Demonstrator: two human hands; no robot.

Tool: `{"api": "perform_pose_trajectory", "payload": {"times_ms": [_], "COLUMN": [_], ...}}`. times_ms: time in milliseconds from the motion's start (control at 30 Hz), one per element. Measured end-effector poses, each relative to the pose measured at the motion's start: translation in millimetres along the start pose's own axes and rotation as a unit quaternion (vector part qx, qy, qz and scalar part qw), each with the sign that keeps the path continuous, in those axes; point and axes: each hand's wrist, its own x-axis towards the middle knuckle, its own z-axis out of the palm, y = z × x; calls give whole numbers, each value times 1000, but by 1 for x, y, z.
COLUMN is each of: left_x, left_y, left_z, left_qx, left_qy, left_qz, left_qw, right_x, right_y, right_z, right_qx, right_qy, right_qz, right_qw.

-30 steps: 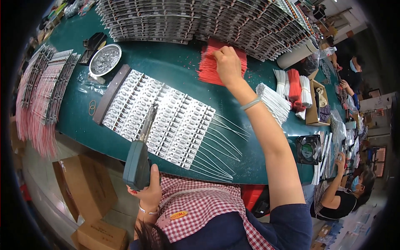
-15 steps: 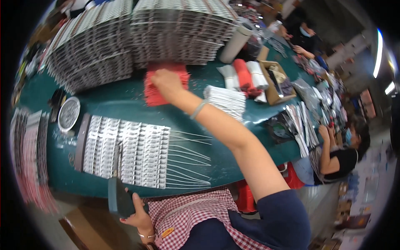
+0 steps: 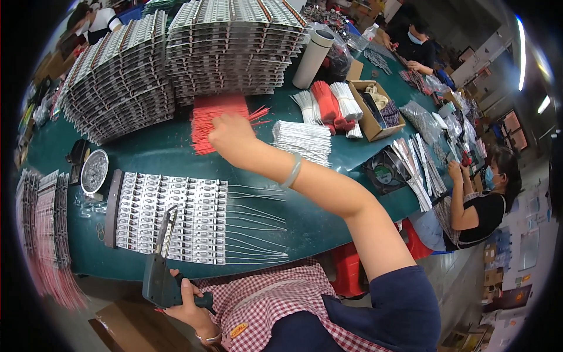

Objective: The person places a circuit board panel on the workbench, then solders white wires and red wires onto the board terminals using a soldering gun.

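My left hand point(image 3: 190, 309) is closed round the grip of a dark green soldering gun point(image 3: 157, 283), at the table's near edge. Its slim metal tip points up over a panel of small white LED circuit boards point(image 3: 199, 218). Thin white wires point(image 3: 258, 216) run out from the panel's right side. Farther off, my right hand point(image 3: 233, 136) rests on a pile of short red wires point(image 3: 220, 107), fingers curled in on some of them; the fingertips are partly hidden. A stack of short white wires point(image 3: 302, 141) lies right of that hand.
Tall stacks of board panels point(image 3: 234, 56) stand behind the red wires. A metal bowl point(image 3: 95, 171) sits left; a thermos point(image 3: 314, 58), wire bundles, a cardboard box point(image 3: 375, 126) and a black fan point(image 3: 384, 169) are to the right. Several people work around.
The right hand stays at the red wires, its fingers curled; some wires now stick out to the right. The view has shifted slightly. The soldering gun's tip remains over the panel.
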Motion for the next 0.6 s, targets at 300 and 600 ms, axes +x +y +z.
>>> {"api": "perform_pose_trajectory", "payload": {"times_ms": [300,600], "left_x": [-9,-3], "left_y": [-1,12], "left_z": [1,14], "left_qx": [-38,-30], "left_qy": [-6,-30], "left_qz": [22,20], "left_qw": [999,999], "right_x": [-41,-68], "right_y": [-7,-2], "right_z": [-43,-19], "right_qx": [-67,-74], "right_qy": [-225,-240], "right_qz": [-45,-71], "right_qw": [971,965]}}
